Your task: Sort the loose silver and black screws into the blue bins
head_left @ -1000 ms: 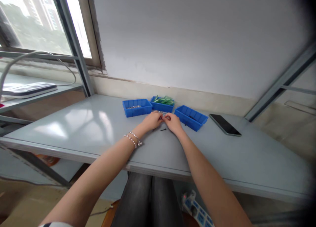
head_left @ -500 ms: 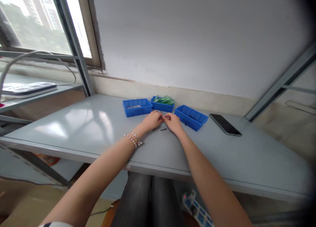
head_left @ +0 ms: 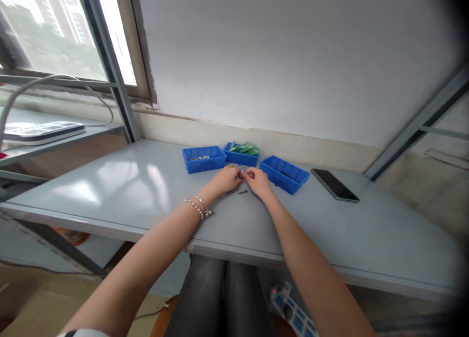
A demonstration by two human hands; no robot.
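Note:
Over the middle of the grey table (head_left: 234,224), my left hand (head_left: 227,178) and my right hand (head_left: 257,181) meet at the fingertips. Both are closed in a pinch, and what sits between the fingers is too small to make out. A dark screw (head_left: 243,192) lies on the tabletop just below them. Thin silvery pieces (head_left: 240,166) lie right behind my fingers. Past my left hand stands a blue bin (head_left: 205,164) with shiny metal parts inside. Another blue bin (head_left: 242,158) holds green plastic packets (head_left: 245,148). Beside my right hand is a third blue bin (head_left: 282,177) with a few dark parts.
A black phone (head_left: 334,184) lies on the table to the right. Metal uprights of the frame (head_left: 110,58) rise at the left. A white device (head_left: 47,132) rests on the side shelf. Below the table is a power strip (head_left: 293,312).
My hands stay in nearly the same place, with only slight movement of the fingertips. The bins, screw and phone have not moved on the table.

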